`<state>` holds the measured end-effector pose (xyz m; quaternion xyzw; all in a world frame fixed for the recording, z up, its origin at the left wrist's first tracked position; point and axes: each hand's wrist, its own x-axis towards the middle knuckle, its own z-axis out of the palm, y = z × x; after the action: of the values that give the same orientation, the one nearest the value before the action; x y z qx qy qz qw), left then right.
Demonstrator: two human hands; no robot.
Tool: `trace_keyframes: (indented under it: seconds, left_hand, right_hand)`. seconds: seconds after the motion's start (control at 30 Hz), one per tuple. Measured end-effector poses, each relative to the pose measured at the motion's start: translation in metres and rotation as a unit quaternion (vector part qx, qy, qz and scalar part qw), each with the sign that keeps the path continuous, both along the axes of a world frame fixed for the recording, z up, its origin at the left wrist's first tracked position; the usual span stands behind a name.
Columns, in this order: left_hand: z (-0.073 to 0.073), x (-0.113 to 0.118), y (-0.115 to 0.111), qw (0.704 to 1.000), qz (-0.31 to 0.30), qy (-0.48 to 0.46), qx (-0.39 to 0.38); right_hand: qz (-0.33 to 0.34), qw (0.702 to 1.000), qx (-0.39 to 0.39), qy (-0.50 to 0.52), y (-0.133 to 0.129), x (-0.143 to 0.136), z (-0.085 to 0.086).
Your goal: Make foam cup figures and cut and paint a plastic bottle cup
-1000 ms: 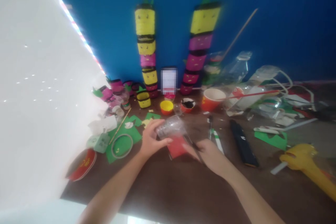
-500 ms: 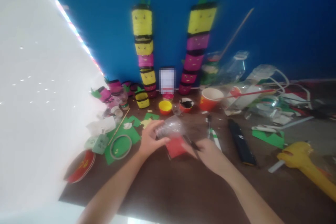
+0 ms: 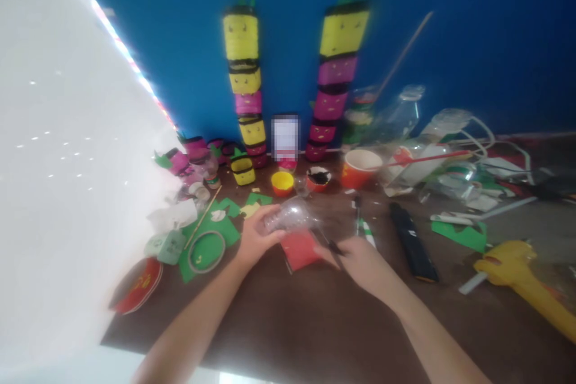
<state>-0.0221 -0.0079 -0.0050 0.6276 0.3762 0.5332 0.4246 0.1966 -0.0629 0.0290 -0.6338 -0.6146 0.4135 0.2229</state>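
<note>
Clear plastic point(image 3: 292, 215); red cup point(image 3: 144, 291) (blurred lettering point(image 3: 144, 279))

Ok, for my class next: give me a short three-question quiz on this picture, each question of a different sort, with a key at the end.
1. Multiple choice: What does the left hand hold?
A) a wooden stick
B) a clear plastic piece
C) a yellow cup

2. True or false: In the picture, the yellow glue gun lies to the right of the long black case.

3. Fill in the blank: The block at the top of the left-hand tall stack is ____ in colour.

Key: 1. B; 2. True; 3. yellow
</note>
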Motion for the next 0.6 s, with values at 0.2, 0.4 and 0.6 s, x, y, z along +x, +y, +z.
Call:
trace_keyframes:
  seconds: [0.2, 0.4, 0.6]
  left_hand:
    - [-0.0029, -0.003, -0.0003, 0.998, -0.034, 0.006, -0.048]
    - [0.0024, -0.0028, -0.0009, 0.995, -0.075, 0.014, -0.065]
    - [-0.0031, -0.0022, 0.0014, 0.992, -0.055, -0.019, -0.109]
  right_hand:
    - [0.0, 1.0, 0.017, -0.013, -0.0013, 0.0018, -0.0088]
    - [0.015, 0.999, 0.011, -0.031, -0.0019, 0.0058, -0.0072]
    - [0.014, 0.999, 0.013, -0.047, -0.0001, 0.0039, -0.0021]
